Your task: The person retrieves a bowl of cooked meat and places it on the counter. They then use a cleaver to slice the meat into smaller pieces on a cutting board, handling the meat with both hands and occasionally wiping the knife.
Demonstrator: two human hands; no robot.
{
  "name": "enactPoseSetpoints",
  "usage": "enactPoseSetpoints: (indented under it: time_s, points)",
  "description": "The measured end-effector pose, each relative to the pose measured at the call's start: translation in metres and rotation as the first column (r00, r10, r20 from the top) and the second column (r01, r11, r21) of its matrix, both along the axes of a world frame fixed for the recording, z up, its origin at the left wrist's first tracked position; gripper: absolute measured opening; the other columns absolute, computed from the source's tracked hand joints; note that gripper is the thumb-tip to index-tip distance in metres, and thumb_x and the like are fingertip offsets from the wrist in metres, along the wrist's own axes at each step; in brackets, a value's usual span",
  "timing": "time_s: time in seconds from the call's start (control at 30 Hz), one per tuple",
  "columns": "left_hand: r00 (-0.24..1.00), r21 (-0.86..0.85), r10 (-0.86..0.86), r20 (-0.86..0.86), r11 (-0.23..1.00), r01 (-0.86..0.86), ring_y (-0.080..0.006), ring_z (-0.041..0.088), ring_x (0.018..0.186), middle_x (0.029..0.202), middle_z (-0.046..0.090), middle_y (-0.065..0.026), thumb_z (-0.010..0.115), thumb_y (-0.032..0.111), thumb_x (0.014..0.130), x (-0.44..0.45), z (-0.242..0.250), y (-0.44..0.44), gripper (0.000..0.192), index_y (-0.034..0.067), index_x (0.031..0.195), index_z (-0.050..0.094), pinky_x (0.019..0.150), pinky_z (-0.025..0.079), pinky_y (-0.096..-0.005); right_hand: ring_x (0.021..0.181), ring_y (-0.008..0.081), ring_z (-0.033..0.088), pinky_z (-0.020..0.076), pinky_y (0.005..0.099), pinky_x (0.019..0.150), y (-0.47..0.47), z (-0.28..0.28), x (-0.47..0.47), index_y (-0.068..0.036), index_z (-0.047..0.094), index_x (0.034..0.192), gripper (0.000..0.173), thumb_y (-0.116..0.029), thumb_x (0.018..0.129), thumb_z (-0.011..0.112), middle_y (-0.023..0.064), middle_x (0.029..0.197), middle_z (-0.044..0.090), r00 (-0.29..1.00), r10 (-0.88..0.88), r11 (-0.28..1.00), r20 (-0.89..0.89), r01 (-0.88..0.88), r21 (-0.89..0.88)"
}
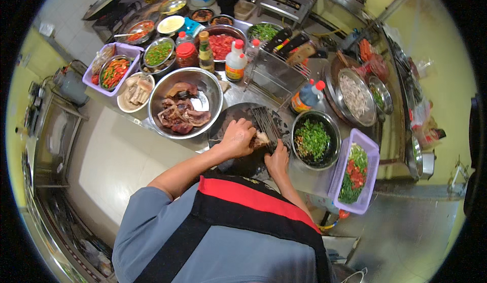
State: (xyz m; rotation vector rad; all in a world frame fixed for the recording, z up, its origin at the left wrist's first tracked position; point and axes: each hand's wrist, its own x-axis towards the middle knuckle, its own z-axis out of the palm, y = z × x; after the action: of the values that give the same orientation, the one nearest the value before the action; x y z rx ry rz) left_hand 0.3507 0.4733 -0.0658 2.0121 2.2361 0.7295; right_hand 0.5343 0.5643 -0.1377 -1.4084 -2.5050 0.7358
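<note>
A dark round chopping board lies on the steel table in front of my body. My left hand presses a piece of meat onto it with curled fingers. Along the meat's right side stands a dark, streaked cleaver blade. My right hand grips the cleaver at its near end, and the palm hides the handle. Left of the board, a large steel bowl holds several pieces of cooked-looking meat. To the right is a steel bowl of chopped green herbs.
A wire knife rack stands behind the board, near sauce bottles. Purple baskets of cut vegetables and chopped peppers flank the table. A bowl of pale strips sits at right; raw red meat is farther back.
</note>
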Motion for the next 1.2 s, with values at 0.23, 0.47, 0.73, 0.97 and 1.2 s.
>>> enactPoseSetpoints:
  time_s: [0.23, 0.47, 0.73, 0.97, 1.2]
  points:
    - [0.991, 0.09, 0.132, 0.031, 0.987, -0.134, -0.0297, 0.053, 0.091, 0.091, 0.057, -0.01, 0.079, 0.026, 0.057, 0.012, -0.006, -0.003, 0.044, 0.006, 0.091, 0.061, 0.075, 0.038, -0.0426, 0.067, 0.0304, 0.057, 0.0468, 0.0392, 0.065, -0.003, 0.035, 0.025, 0.001, 0.058, 0.103, 0.029, -0.025, 0.089, 0.059, 0.0147, 0.078, 0.063, 0.838, -0.244, 0.938, -0.489, 0.075, -0.34]
    - [0.988, 0.217, 0.146, 0.042, 0.964, -0.152, -0.0298, 0.054, 0.094, 0.092, 0.056, -0.0095, 0.081, 0.021, 0.058, 0.018, -0.016, -0.01, 0.054, 0.007, 0.101, 0.053, 0.084, 0.036, -0.0432, 0.069, 0.0292, 0.061, 0.0486, 0.036, 0.063, -0.022, 0.085, 0.03, 0.002, 0.062, 0.093, 0.021, -0.019, 0.09, 0.063, 0.0165, 0.082, 0.064, 0.829, 0.104, 0.993, -0.55, -0.06, 0.097]
    - [0.967, 0.218, 0.243, 0.076, 0.942, -0.254, -0.0318, 0.05, 0.105, 0.108, 0.053, -0.0107, 0.085, 0.028, 0.057, 0.02, -0.001, -0.029, 0.065, 0.005, 0.107, 0.05, 0.089, 0.034, -0.0467, 0.075, 0.0285, 0.065, 0.0506, 0.0339, 0.065, -0.028, 0.097, 0.031, 0.001, 0.064, 0.101, 0.021, -0.015, 0.088, 0.065, 0.0157, 0.088, 0.066, 0.844, 0.11, 0.994, -0.525, -0.089, 0.066]
    - [0.985, 0.309, 0.142, 0.101, 0.936, -0.167, -0.0332, 0.053, 0.097, 0.103, 0.055, -0.0128, 0.083, 0.026, 0.059, 0.011, -0.028, -0.025, 0.056, 0.005, 0.101, 0.051, 0.081, 0.039, -0.0454, 0.066, 0.0282, 0.062, 0.0491, 0.0365, 0.057, -0.028, 0.115, 0.026, -0.007, 0.066, 0.1, 0.018, -0.013, 0.083, 0.068, 0.0102, 0.081, 0.063, 0.839, 0.354, 0.93, -0.413, -0.268, 0.253]
    - [0.987, 0.327, 0.155, 0.052, 0.931, -0.163, -0.0286, 0.053, 0.094, 0.095, 0.052, -0.0103, 0.078, 0.021, 0.062, 0.018, -0.014, -0.018, 0.042, 0.009, 0.098, 0.059, 0.077, 0.038, -0.042, 0.067, 0.0325, 0.061, 0.0493, 0.0421, 0.056, -0.024, 0.115, 0.031, -0.014, 0.06, 0.108, 0.023, -0.015, 0.085, 0.065, 0.0105, 0.081, 0.057, 0.914, 0.39, 0.899, -0.113, -0.351, 0.262]
